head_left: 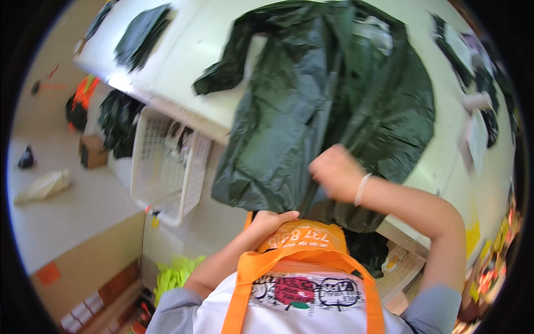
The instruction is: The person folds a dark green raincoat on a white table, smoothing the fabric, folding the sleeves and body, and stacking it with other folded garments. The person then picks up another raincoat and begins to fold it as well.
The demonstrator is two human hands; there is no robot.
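A dark green raincoat (283, 111) of thin, shiny material lies spread on the white table, one sleeve stretched to the left. Its lower part hangs over the near edge toward me. My left hand (272, 220) pinches the bottom hem, thumb on top. Over the coat's front opening, my right hand (336, 171) is closed and slightly smeared by motion; whatever its fingers hold is hidden. A pale braided band circles the right wrist.
Folded dark green garments (143, 36) rest at the table's far left. A white plastic basket (192, 178) stands below the table's left edge. Along the right side lie a white roll (477, 101) and dark strips. A cardboard box (93, 151) sits on the floor.
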